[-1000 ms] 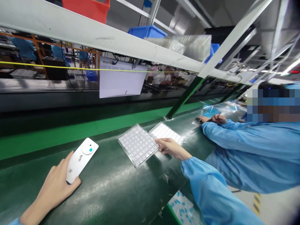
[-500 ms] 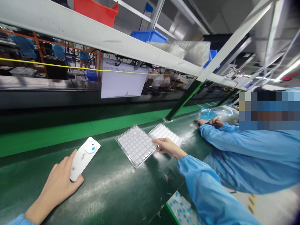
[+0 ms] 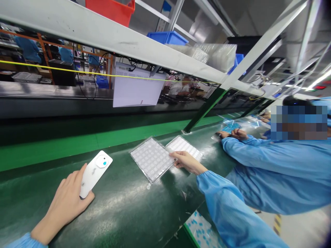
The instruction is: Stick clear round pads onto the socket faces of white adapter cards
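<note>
Since a second ago, the left hand (image 3: 68, 193) and its phone (image 3: 91, 175) have shifted slightly toward the tray (image 3: 150, 158), narrowing the gap; the right hand (image 3: 187, 161) has stayed at the tray's corner.

The left fingers are clamped on the phone: they lie along its far long edge, the thumb at its lower end. The phone's back faces up, its camera ring at the end away from the palm. Whether it rests flat on the desk (image 3: 116, 210) or is slightly raised is hard to judge from this angle.

The right thumb and fingertips are pinched together on the tray's right corner. The tray, clear with rows of small pockets, reaches leftward from those fingers, well apart from the phone.

Just behind the right hand, a second tray (image 3: 183, 145) lies on the desk. Nearer the wearer, below the right forearm, is a bag (image 3: 200, 227) with blue bits. Farther right, a co-worker's sleeves (image 3: 248, 150) rest on the desk.
</note>
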A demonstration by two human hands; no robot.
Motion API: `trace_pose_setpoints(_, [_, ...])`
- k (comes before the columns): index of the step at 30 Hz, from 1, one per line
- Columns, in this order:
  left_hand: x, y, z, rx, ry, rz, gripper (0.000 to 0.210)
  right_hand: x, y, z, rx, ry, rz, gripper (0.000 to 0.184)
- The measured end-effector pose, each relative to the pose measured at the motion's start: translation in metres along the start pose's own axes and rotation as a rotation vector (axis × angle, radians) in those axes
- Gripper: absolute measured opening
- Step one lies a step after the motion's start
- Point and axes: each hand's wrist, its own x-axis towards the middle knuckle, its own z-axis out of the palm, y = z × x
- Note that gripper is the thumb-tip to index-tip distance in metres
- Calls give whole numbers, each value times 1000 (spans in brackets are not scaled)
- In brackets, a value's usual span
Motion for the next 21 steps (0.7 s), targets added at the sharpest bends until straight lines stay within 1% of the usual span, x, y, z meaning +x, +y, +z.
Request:
trace_pose_setpoints(7, [0,-1,3,-5,28,25,66,-2,-3,-8,74,34,-51,13])
trace_pose_setpoints(13, [0,-1,1,-14,7,22,64,-6,-6,-10,112,56,-86,8])
trace_pose_setpoints(21, [-1,-2,3,6,-1,25,68,-8,-7,-9,139,99,-124,9])
